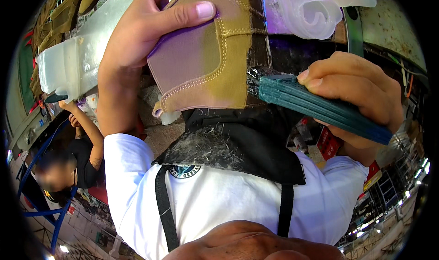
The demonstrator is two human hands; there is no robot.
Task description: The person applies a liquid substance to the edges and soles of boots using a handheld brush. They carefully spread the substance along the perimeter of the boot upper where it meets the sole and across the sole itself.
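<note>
A tan boot (194,63) with pale double stitching lies on its side above my lap, a pull loop at its near left corner. My left hand (139,29) is closed over the boot's far left edge, its thumb flat on the leather and its other fingers hidden behind. Gripped in my right hand (359,88) is a brush with a thick, ridged teal handle (320,104). Its dark tip, smeared with white, touches the dark band along the boot's right edge (254,79).
Translucent plastic sheeting (315,11) is rolled beyond the boot, and a pale wrapped surface (73,63) stretches to the left. More boots (66,15) hang at far left. A co-worker (84,155) sits at lower left. My black apron (219,145) has whitish smears.
</note>
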